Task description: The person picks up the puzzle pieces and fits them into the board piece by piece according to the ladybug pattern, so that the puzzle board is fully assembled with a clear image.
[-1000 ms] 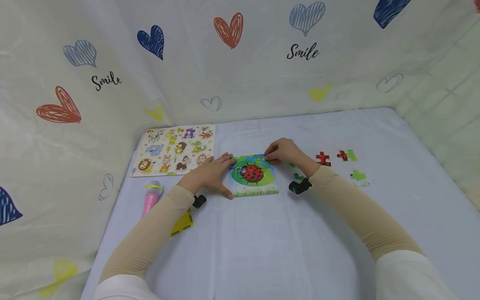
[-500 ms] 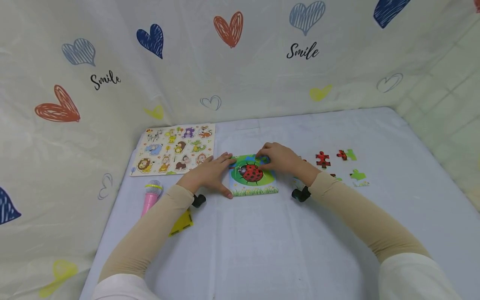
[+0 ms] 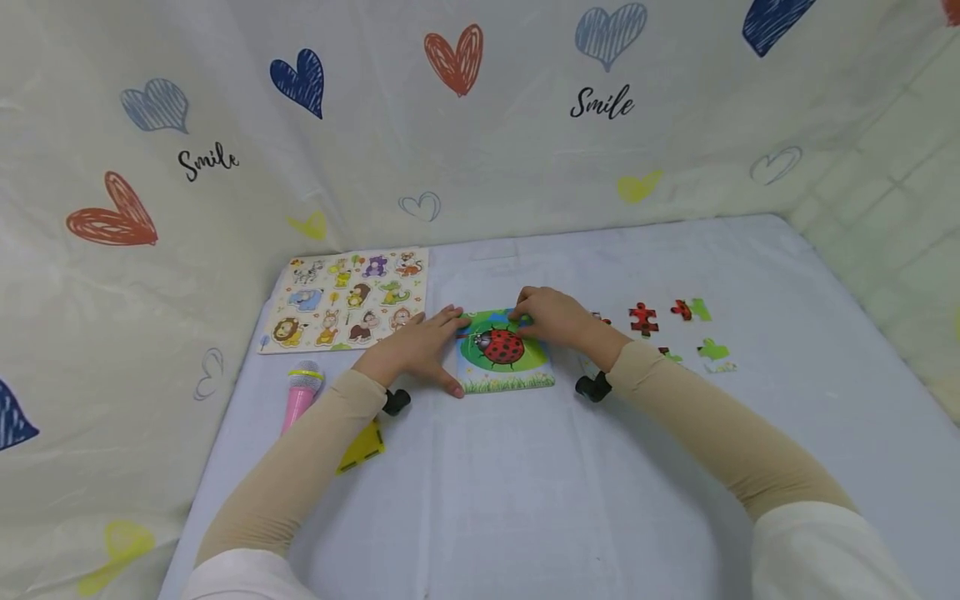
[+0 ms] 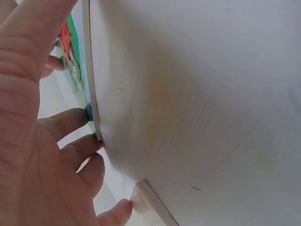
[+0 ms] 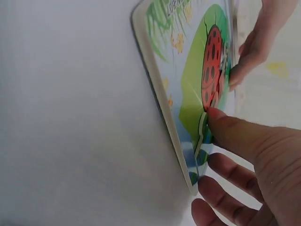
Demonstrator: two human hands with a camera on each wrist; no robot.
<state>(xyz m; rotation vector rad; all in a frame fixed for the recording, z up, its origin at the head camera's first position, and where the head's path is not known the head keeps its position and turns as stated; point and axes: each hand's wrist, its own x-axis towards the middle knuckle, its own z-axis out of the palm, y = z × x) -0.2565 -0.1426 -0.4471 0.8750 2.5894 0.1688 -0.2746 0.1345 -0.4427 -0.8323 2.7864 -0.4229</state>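
A square ladybug jigsaw puzzle (image 3: 506, 383) lies on the white-covered table between both hands. The left hand (image 3: 420, 350) spans its left side, with the thumb at the near corner and extended fingers at the far one. In the left wrist view, fingertips (image 4: 77, 122) touch the board's edge. Over the puzzle's upper right, the right hand (image 3: 558, 319) pinches a blue-green puzzle piece (image 5: 206, 136), which sits slightly raised and tilted there in the right wrist view. Its thumb (image 5: 230, 127) is beside the red ladybug (image 5: 212, 66); the other fingers are at the board's far edge.
Several loose pieces lie to the right, among them a red puzzle piece (image 3: 643, 319) and a green one (image 3: 712, 348). An animal picture board (image 3: 337, 321) is at the back left. A pink toy microphone (image 3: 302, 400) and a yellow item (image 3: 362, 446) lie partly behind the left forearm.
From the puzzle's top right corner, the right hand has moved a little left and nearer, over the picture, carrying the piece. The left hand has stayed in place.
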